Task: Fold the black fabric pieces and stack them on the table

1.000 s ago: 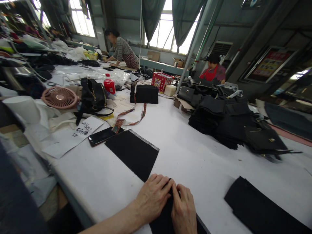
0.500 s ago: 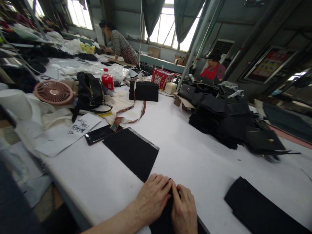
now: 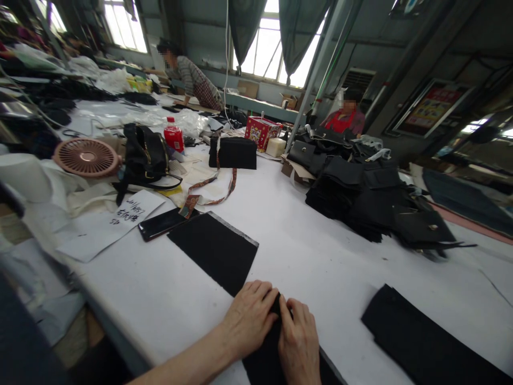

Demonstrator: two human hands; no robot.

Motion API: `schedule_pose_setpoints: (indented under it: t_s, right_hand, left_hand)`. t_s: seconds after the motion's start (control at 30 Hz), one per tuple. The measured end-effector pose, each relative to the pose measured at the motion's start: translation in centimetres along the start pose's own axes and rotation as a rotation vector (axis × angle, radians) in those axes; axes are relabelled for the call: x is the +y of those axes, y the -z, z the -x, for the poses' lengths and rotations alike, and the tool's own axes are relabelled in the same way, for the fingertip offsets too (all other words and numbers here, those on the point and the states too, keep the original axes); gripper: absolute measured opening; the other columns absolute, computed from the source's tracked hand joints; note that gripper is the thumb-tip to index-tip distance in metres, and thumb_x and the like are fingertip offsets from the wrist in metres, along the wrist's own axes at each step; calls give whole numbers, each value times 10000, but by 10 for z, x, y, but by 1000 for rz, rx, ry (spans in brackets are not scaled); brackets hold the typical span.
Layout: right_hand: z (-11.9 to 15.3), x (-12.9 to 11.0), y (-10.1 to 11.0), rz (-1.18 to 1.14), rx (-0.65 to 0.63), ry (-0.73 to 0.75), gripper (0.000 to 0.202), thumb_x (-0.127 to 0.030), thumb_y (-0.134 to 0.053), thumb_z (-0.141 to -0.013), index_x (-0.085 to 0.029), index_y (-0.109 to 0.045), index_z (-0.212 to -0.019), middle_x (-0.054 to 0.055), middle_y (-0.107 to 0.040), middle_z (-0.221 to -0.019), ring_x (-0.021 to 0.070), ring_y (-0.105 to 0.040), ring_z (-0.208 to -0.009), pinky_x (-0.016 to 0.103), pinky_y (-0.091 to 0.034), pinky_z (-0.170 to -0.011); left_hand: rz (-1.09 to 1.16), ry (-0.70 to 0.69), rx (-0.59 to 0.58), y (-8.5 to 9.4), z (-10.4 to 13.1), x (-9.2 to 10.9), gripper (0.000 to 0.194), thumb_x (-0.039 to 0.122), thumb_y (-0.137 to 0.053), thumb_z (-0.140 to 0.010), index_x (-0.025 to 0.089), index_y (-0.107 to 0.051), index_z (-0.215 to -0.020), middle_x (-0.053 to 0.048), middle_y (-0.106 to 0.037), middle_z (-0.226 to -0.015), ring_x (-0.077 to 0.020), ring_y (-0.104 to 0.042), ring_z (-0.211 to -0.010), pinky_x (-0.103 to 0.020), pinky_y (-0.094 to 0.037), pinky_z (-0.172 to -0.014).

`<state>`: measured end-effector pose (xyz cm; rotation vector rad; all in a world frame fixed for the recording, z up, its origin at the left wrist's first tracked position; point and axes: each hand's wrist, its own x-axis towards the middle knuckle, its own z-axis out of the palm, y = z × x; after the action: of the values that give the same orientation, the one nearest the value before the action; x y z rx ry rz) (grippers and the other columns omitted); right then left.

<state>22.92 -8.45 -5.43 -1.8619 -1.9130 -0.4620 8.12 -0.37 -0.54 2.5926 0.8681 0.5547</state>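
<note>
In the head view, my left hand [image 3: 253, 318] and my right hand [image 3: 298, 342] meet at the far edge of a black fabric piece [image 3: 262, 361] lying on the white table. The fingers of both hands are bent and closed on that edge, with the thumb of the left tucked underneath. Part of the piece is hidden by the hands. Just beyond my left hand lies a flat black panel [image 3: 214, 248] with a greyish strip along its far edge. To the right of my right hand is a stack of black pieces [image 3: 428, 337].
A phone [image 3: 164, 224] and a handwritten paper sheet [image 3: 116, 222] lie left of the panel. Farther back are a pink fan [image 3: 87, 157], a black bag [image 3: 146, 155], a red bottle [image 3: 173, 136] and a heap of black pieces [image 3: 356, 187]. Two people are across the table.
The whole view has shifted slightly. My hands stay on the black piece; their fingertips have moved a little apart, showing more of its edge between them.
</note>
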Motion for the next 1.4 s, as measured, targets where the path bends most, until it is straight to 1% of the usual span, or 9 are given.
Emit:
schedule_pose_setpoints:
  t_s: [0.17,0.3,0.43,0.6,0.77,0.93,1.03,1.2,1.4]
  right_hand:
    - [-1,-3,2,-20,1,-33,369,-93,-405,-895,-172,-522,-1237,102,-576,-966,236,-514,-876,382,-449,-728]
    - [-4,-2,6,-86,8,-61,330,-101,-399,-906,-164,-556,-1189,97,-578,-956,226,-522,-877,376,-461,-741]
    - [2,11,12,-189,13,-82,350,-122,-384,-936,-183,-550,-1237,80,-572,-931,200,-526,-856,349,-478,-739]
    - [18,24,18,-228,44,-90,354,-129,-382,-952,-204,-558,-1249,73,-559,-931,187,-514,-863,340,-482,-754]
    - [17,26,19,-200,28,-76,369,-100,-372,-941,-183,-559,-1248,78,-549,-941,189,-505,-870,344,-473,-765]
    - [16,24,21,-130,8,-72,365,-73,-391,-915,-173,-575,-1213,79,-550,-948,196,-503,-869,349,-456,-776]
    - [19,24,23,-97,-3,-64,383,-54,-393,-901,-165,-562,-1226,88,-554,-968,205,-500,-882,354,-449,-778]
    - [21,23,26,-85,-7,-58,402,-45,-395,-890,-166,-546,-1242,92,-558,-977,215,-497,-894,359,-440,-781]
    - [21,21,27,-112,-25,-80,413,-33,-403,-883,-158,-536,-1254,88,-558,-966,220,-493,-878,370,-434,-793]
  left_hand:
    - [41,-97,51,11,-3,5,523,171,-522,-880,253,-374,-1375,-42,-532,-1333,-209,-463,-1209,-372,-330,-1053]
    - [-65,-173,-15,1,-5,11,425,139,-457,-902,202,-433,-1322,-64,-620,-1181,-214,-518,-1153,-368,-368,-1001]
    - [-191,-195,-13,-8,-4,12,342,148,-418,-931,172,-470,-1268,-85,-612,-1198,-226,-500,-1189,-386,-348,-1029]
    - [-302,-301,-10,-4,-6,8,324,188,-458,-935,165,-489,-1257,-72,-611,-1204,-221,-417,-1299,-382,-235,-1134]
    - [-407,-383,-34,-5,-13,1,335,185,-434,-934,145,-494,-1261,-89,-576,-1266,-234,-367,-1350,-405,-162,-1172]
    - [-451,-400,-69,-5,-15,4,431,191,-487,-888,130,-449,-1313,-99,-553,-1282,-247,-374,-1336,-405,-156,-1172]
    - [-482,-391,-73,-5,-16,9,419,175,-497,-870,154,-469,-1287,-87,-564,-1259,-230,-403,-1299,-393,-167,-1165]
    - [-557,-401,-81,-15,-14,13,425,220,-503,-867,106,-478,-1276,-125,-578,-1195,-257,-481,-1194,-395,-208,-1137]
    - [-598,-419,-62,-19,-11,15,501,263,-517,-862,97,-436,-1328,-153,-530,-1263,-286,-439,-1253,-426,-166,-1144]
